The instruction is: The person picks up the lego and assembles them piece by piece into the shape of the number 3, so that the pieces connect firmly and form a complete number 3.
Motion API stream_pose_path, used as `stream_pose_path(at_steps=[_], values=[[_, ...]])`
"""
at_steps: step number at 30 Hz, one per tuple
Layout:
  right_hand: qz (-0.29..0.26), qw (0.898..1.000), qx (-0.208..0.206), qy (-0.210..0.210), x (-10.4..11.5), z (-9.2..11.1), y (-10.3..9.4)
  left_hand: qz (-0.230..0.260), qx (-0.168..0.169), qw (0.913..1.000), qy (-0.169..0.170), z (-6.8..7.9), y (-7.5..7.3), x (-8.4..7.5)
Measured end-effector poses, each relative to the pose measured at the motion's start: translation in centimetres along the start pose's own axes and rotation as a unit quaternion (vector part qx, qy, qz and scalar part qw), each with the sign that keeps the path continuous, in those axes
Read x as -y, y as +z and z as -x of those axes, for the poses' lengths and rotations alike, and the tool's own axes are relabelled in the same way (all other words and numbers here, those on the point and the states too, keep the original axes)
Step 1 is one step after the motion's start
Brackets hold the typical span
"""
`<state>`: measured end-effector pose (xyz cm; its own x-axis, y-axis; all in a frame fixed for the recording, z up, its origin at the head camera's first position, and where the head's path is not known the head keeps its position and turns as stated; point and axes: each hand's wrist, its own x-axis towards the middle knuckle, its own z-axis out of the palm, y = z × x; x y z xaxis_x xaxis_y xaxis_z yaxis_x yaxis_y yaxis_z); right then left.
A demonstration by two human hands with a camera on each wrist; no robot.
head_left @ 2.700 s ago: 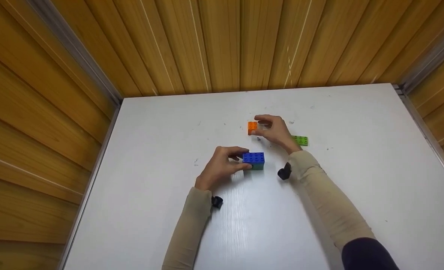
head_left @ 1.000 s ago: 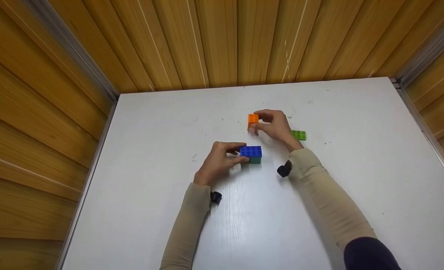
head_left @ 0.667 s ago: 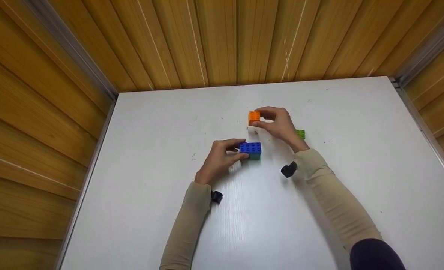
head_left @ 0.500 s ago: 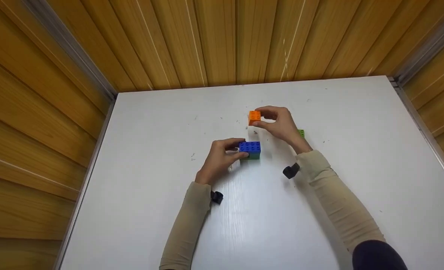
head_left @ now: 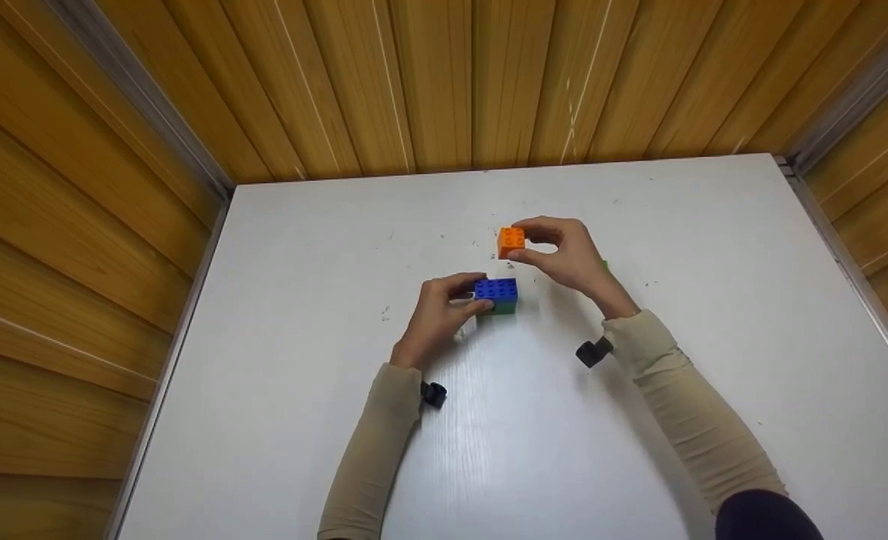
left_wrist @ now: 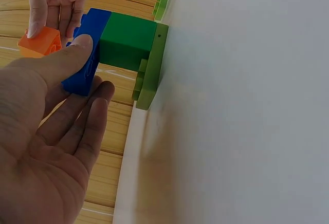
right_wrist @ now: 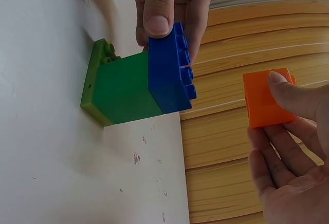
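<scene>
Your right hand (head_left: pixel 564 251) pinches the orange brick (head_left: pixel 511 241) in a closed grip, held in the air just beyond the blue brick (head_left: pixel 496 289), studs up, while your left hand (head_left: pixel 444 311) grips that blue brick from its left side on the white counter (head_left: pixel 264 337). The blue brick tops a stack with its long axis running left to right. You have 1 orange brick, 1 blue brick, 1 green brick (left_wrist: pixel 127 41) under it, 1 light green plate (left_wrist: pixel 150 67) at the base, and 1 more green plate (head_left: pixel 604 264) behind your right hand

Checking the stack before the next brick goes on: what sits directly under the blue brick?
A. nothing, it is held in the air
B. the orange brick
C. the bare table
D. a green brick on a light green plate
D: in the right wrist view the blue brick tops a green brick on a light green plate.
</scene>
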<state>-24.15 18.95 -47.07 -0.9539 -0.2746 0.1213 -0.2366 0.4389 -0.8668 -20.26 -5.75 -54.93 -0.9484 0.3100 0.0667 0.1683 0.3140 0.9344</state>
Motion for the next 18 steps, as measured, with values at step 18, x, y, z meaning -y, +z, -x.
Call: stream_pose_path(at_steps=[18], values=[[0.02,0.999,0.002,-0.031,0.6,1.4,0.1,-0.008,-0.006,0.9999,0.01,0.0,0.3,-0.1]])
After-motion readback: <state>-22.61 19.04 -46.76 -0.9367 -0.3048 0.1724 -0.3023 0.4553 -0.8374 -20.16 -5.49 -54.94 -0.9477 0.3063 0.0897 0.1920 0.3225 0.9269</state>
